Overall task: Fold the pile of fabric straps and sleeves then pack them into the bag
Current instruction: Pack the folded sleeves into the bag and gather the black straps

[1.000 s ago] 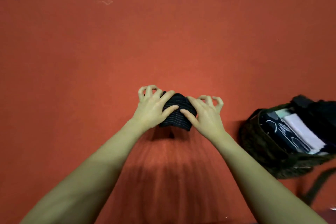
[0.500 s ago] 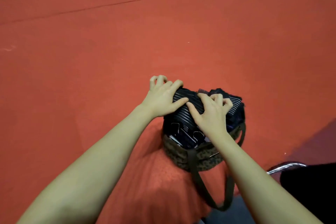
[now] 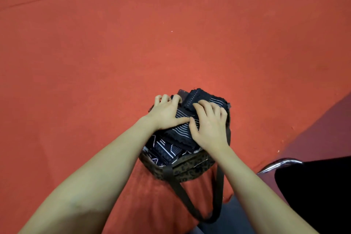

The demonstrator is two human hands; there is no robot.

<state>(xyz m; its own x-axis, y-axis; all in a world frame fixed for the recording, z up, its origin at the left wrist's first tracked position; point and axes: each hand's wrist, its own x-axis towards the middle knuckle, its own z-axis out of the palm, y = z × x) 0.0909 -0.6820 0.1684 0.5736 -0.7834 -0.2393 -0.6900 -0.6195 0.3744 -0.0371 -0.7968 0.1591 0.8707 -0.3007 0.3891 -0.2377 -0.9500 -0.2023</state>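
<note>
A small olive patterned bag stands open on the red cloth surface, packed with folded dark fabrics. On top lies a folded black fabric with thin white stripes. My left hand holds its left side, fingers curled over the far edge and thumb laid across the top. My right hand presses down on its right side with fingers spread and lightly bent. Another dark folded piece sticks up behind my right hand. A black piece with white line pattern fills the bag's near side.
The bag's two dark straps hang over the surface's near edge. A chair with a chrome tube and black seat stands at the lower right. The red surface ends diagonally on the right, with darker floor beyond.
Both hands carried the folded striped fabric from the bare red surface over to the bag and set it on top of the contents; the right hand has flattened onto it.
</note>
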